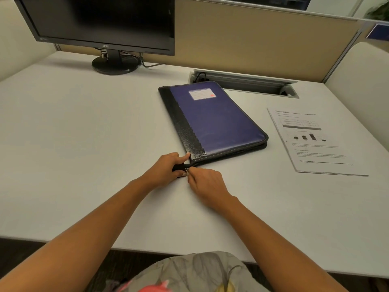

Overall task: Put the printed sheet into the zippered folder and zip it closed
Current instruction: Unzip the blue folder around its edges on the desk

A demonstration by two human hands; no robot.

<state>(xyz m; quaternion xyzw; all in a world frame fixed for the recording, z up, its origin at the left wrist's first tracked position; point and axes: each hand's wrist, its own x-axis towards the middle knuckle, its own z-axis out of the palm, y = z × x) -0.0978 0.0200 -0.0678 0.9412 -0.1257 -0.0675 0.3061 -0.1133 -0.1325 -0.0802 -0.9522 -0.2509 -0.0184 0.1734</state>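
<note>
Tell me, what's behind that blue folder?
A metal cable slot in the desk, with a black cable at its left end. The folder covers the slot's near-left corner.

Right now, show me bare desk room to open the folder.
Widest bare patch: left of the folder, before the monitor stand. A narrower strip separates folder and printed sheet. Crowded: folder's near corner, where left hand and right hand meet at the zipper pull.

A closed blue and black zippered folder (212, 121) lies on the white tabletop (84, 144), with the printed sheet (313, 142) flat beside it to the right, apart from it. At the folder's near corner the left hand (166, 168) grips the black zipper tail while the right hand (205, 180) pinches the zipper pull (186, 170). A dark monitor (101, 24) stands at the far left.
</note>
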